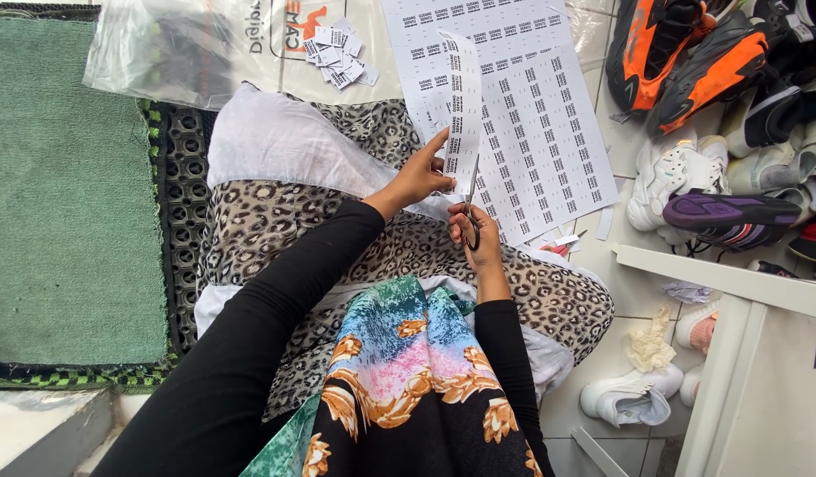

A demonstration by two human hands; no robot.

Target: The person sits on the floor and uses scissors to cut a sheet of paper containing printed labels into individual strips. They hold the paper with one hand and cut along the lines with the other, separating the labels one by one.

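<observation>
My left hand [419, 177] pinches a long white strip of printed labels [462, 97] that stands up from my fingers. Just below it my right hand [481, 237] grips a pair of black-handled scissors [472, 205], whose blades point up at the bottom edge of the strip. Both arms wear black sleeves. Behind the strip lie large white sheets of printed labels [540, 132] on the floor.
A pile of small cut labels [339, 55] rests on a clear plastic bag [187, 44]. My lap is covered by leopard-print cloth [275, 221]. A green mat [64, 177] lies left. Several shoes [717, 106] are heaped right, beside a white shelf edge [735, 283].
</observation>
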